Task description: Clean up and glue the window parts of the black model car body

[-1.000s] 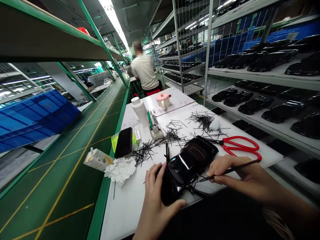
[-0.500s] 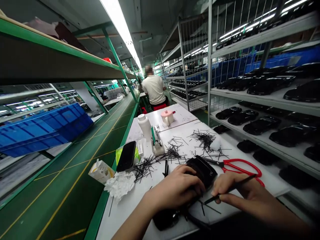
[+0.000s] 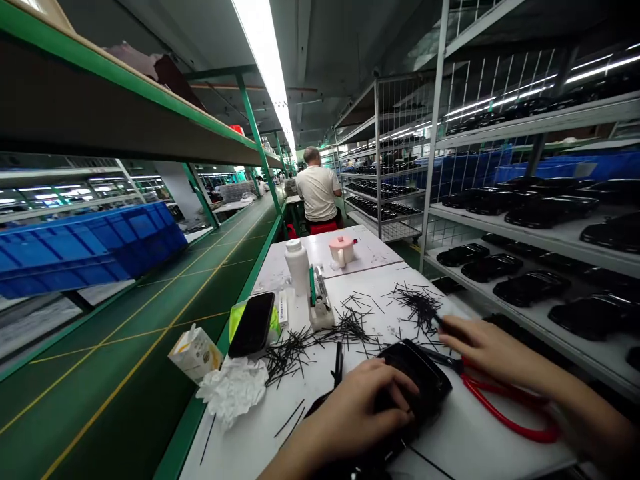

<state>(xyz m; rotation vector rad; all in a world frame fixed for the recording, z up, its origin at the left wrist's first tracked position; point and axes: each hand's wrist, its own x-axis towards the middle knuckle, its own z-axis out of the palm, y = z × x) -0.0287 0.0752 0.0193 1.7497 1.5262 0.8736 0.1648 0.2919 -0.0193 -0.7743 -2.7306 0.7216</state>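
Observation:
My left hand (image 3: 363, 407) rests on a glossy black model car body (image 3: 417, 373), fingers curled over its near side and partly hiding it. My right hand (image 3: 477, 343) is at the near right edge of a pile of thin black strips (image 3: 417, 303). Between its fingertips a slim dark tool (image 3: 439, 321) shows, mostly covered by the hand. Scissors with red handles (image 3: 493, 403) lie under and beside the right forearm, blades toward the car body. One long black strip (image 3: 425, 460) lies in front of the car body.
More strips (image 3: 290, 353) lie scattered mid-table. Behind stand a holder with tools (image 3: 320, 310), a white bottle (image 3: 297, 267) and a pink-lidded mug (image 3: 342, 252). At left are a phone (image 3: 253, 323), crumpled tissue (image 3: 235, 390), a carton (image 3: 197, 353) and a green conveyor (image 3: 150, 347). Racks (image 3: 520, 267) of car bodies line the right.
My right hand has moved from beside the car body forward to the strip pile. My left hand stays on the car body. The camera view has shifted slightly.

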